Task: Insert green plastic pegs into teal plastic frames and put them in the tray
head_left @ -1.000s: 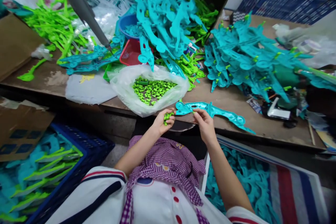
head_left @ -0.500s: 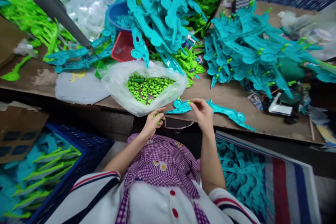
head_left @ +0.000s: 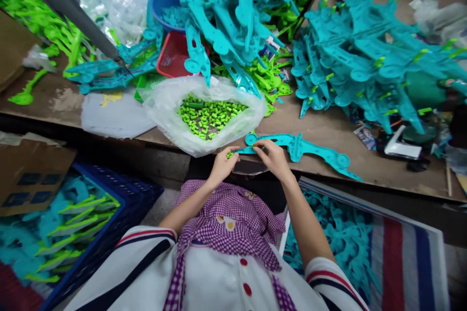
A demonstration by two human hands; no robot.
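Hands meet at worktop edge. I see left hand w/ fingers curled shut round small green pegs. Right hand pinches near end of long teal plastic part, lying flat on worktop, just beside clear bag of green pegs. Teal parts pile sits behind, well apart.

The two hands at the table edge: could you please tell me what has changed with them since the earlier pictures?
The right hand has slid left along the teal part toward its round end, and now meets the left hand there. The left hand has moved right, keeping its grip on the green pegs. The teal part stays flat on the table, and the bag of pegs is unmoved.
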